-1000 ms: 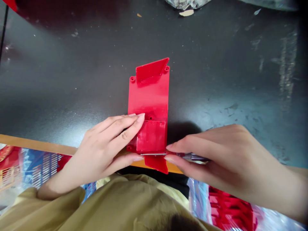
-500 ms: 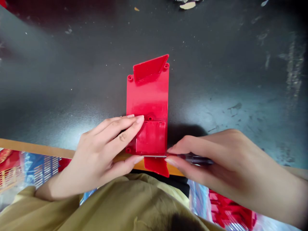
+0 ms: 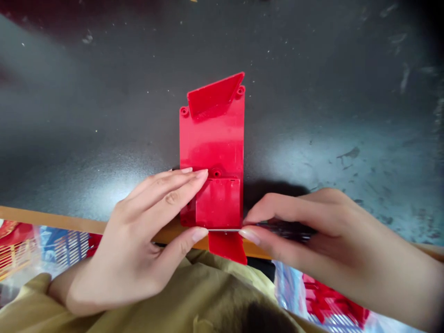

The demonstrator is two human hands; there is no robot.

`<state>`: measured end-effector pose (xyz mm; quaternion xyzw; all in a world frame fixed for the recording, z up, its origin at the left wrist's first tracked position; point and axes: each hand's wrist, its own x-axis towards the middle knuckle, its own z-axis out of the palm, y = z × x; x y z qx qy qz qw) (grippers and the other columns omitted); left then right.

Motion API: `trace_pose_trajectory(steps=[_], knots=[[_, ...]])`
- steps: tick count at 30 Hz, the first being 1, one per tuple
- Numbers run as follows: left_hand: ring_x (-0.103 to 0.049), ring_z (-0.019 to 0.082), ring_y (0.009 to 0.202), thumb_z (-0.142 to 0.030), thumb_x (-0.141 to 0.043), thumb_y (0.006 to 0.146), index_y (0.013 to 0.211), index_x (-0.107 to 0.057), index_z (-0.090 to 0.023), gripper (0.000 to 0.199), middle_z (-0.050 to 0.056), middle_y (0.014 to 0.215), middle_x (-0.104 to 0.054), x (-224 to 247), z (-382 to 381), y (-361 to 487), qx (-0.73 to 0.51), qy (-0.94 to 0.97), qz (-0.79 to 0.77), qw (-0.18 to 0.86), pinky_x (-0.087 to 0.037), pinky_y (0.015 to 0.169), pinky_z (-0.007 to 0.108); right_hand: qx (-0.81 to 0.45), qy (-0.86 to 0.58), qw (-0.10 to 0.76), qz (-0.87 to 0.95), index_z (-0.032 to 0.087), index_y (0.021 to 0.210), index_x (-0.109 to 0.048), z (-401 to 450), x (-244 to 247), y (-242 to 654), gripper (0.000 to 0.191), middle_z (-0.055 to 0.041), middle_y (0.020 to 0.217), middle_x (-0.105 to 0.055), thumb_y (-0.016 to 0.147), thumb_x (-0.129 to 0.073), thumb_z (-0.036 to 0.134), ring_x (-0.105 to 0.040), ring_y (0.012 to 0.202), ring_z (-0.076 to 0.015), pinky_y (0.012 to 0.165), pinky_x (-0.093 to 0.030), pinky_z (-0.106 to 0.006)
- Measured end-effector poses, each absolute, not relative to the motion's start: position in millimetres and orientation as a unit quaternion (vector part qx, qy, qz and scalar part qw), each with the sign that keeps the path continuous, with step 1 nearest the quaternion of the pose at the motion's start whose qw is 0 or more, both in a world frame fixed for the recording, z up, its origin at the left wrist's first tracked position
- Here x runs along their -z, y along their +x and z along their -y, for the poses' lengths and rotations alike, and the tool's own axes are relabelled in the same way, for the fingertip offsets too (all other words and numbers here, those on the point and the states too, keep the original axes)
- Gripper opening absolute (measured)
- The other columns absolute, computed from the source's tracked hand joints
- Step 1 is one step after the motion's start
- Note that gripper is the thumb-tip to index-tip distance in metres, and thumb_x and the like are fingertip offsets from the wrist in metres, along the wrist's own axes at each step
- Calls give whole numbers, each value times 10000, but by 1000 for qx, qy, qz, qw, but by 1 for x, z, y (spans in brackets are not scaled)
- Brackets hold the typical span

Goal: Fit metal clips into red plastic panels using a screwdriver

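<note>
A red plastic housing part (image 3: pixel 211 143) with corner screw posts, a raised square box and slanted flaps at both ends lies across the table's front edge. My left hand (image 3: pixel 149 231) steadies it, the fingers flat over its left side and the thumb at the near edge of the box. Between thumb and forefinger, my right hand (image 3: pixel 312 236) pinches a thin tool with a dark handle (image 3: pixel 287 231). Its slim metal shaft (image 3: pixel 225 230) lies along the near edge of the box and reaches to my left thumb. The exact kind of tool cannot be made out.
The black tabletop (image 3: pixel 121 92) carries specks and scuffs and ends in a wooden edge strip (image 3: pixel 52 219). Below it on the left stands a blue slatted basket (image 3: pixel 65 245). More red plastic parts (image 3: pixel 333 300) lie in clear plastic at the lower right.
The view has shifted slightly, so debris at the top has left the frame. The red part's near end and my left thumb appear a little lower. Both hands keep their hold.
</note>
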<state>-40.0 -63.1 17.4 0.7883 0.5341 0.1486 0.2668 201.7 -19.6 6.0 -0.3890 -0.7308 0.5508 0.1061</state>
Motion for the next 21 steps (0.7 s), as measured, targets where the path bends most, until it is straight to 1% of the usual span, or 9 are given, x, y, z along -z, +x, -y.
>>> trace_pose_trajectory(steps=[3,8,12,14,16,19,21], knots=[[-551,174,1248,-270,-634,913,1377,-517,-183,486,44,1343,-626,-18,64,-41,-144,786,-537,270,-432,1096,279,-565,-369,90,733,275,873,-650,14,-8,203,123,101,551,-537,944,-562,324,-394,430,-44,429,-325,-167],[-533,181,1289,-338,-643,921,1414,-481,-192,539,49,1388,-604,-17,62,-48,-138,804,-511,273,-412,1130,293,-551,-314,97,768,273,970,-624,11,-9,206,66,105,565,-542,950,-563,289,-409,432,-39,443,-314,-172],[-477,157,1351,-246,-639,914,1473,-398,-178,613,50,1489,-509,-19,58,-55,-121,816,-478,304,-366,1160,258,-500,-320,115,796,263,950,-618,14,-7,205,59,105,537,-510,941,-560,261,-404,426,-50,435,-284,-192],[-462,163,1364,-240,-651,899,1488,-376,-180,653,55,1506,-488,-19,57,-57,-125,815,-470,315,-369,1159,269,-486,-323,117,803,265,959,-622,15,-5,204,62,106,537,-514,941,-562,257,-410,427,-48,439,-284,-191],[-471,174,1358,-280,-667,891,1484,-386,-189,663,62,1490,-507,-18,55,-57,-138,816,-463,318,-377,1158,296,-480,-325,117,806,263,974,-624,16,-4,204,73,107,540,-519,949,-556,257,-411,426,-45,442,-282,-188],[-519,183,1312,-365,-689,879,1443,-453,-197,634,70,1427,-573,-15,55,-55,-166,808,-470,315,-406,1139,323,-476,-322,114,810,251,997,-628,16,-3,204,98,101,547,-537,959,-544,284,-407,418,-43,442,-272,-192],[-539,186,1292,-365,-698,876,1419,-486,-206,605,69,1402,-596,-14,55,-52,-175,799,-485,311,-418,1130,337,-472,-323,113,812,241,998,-633,17,-3,205,115,95,552,-552,960,-539,297,-412,415,-45,445,-270,-199]])
